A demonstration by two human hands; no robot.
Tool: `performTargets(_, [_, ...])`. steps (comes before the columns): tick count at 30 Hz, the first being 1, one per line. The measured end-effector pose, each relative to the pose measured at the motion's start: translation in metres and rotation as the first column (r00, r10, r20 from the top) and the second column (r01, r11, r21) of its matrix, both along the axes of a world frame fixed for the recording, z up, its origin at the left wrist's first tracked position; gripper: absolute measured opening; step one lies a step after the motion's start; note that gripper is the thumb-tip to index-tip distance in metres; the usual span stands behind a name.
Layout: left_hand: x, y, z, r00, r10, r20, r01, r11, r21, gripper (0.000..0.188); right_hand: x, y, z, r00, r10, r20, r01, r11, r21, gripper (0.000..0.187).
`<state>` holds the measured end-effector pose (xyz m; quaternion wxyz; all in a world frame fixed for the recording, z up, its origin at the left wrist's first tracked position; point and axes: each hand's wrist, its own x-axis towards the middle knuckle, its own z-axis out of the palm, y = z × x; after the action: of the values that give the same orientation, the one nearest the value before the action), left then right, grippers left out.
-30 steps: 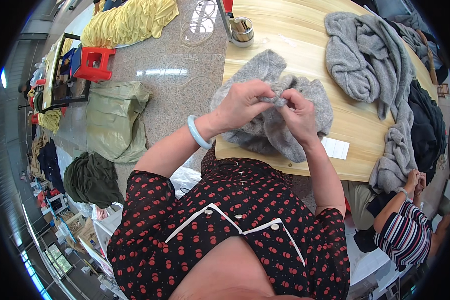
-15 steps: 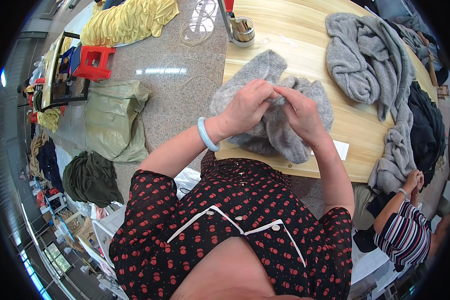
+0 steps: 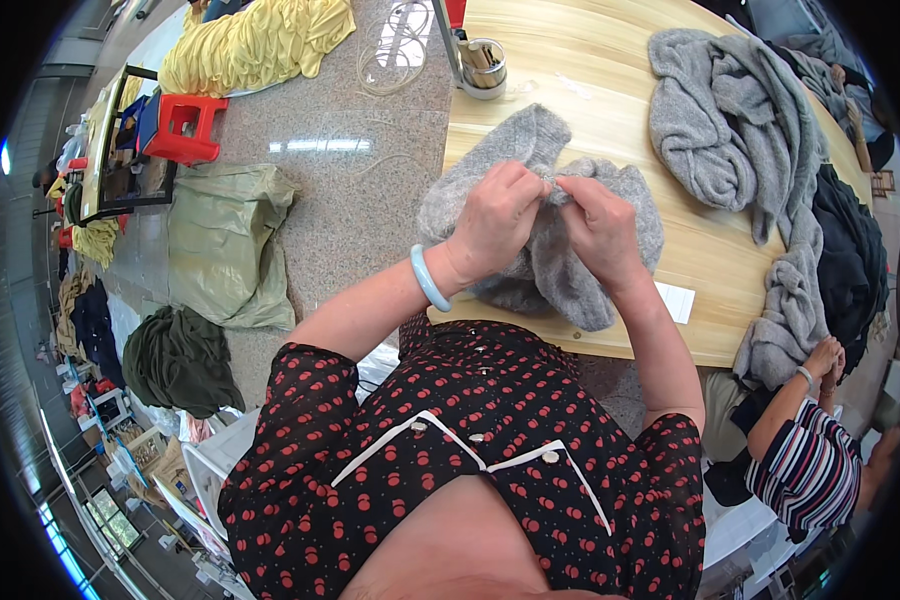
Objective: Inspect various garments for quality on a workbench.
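Note:
A grey knitted garment [image 3: 562, 272] lies bunched at the near left edge of the wooden table [image 3: 610, 60]. Both of my hands pinch it over its middle, close together. My left hand [image 3: 497, 212], with a pale blue bangle on the wrist, grips the knit between thumb and fingertips. Just to its right, my right hand [image 3: 602, 225] pinches the same raised bit of fabric. The exact spot between the fingertips is small and partly covered by them. Loose folds of the garment spread out beyond and below both hands.
More grey knitwear [image 3: 715, 120] is heaped at the table's right, beside dark cloth [image 3: 850, 250]. A cup of tools [image 3: 483, 70] stands at the far left edge, and a white paper [image 3: 676, 302] lies near my right forearm. A co-worker in a striped top [image 3: 808, 470] sits at right.
My fingertips have drawn slightly apart, with a bit of grey knit now showing between them. My left wrist has shifted a little to the right.

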<state>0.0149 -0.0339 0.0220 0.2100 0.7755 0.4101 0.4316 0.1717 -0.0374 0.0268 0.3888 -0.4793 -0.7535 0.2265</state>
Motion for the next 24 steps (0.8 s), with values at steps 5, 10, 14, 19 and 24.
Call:
performTargets(5, [0.010,-0.005,-0.006,0.994,0.105,0.009,-0.106,0.993,0.043,0.012,-0.006,-0.002,-0.009,0.998,-0.053,-0.023,0.053,0.998,0.025,0.019])
performTargets(10, [0.019,-0.012,-0.001,0.990,0.129,0.061,-0.133,0.989,0.060,0.010,-0.008,-0.002,-0.016,0.980,-0.144,-0.137,0.149,0.988,0.030,0.020])
performTargets(14, [0.002,-0.007,0.007,0.929,0.128,0.348,0.100,0.817,-0.568,0.013,0.005,-0.006,-0.013,0.938,-0.176,-0.299,0.102,0.963,-0.248,0.019])
performTargets(19, [-0.013,0.026,0.005,0.926,-0.196,0.323,0.345,0.785,-0.514,0.016,0.008,-0.007,-0.011,0.930,-0.101,-0.352,-0.036,0.932,-0.361,0.019])
performTargets(24, [-0.012,0.027,0.003,0.948,-0.239,0.210,0.312,0.831,-0.461,0.014,0.001,-0.009,-0.012,0.915,-0.146,-0.377,0.041,0.961,-0.272,0.019])
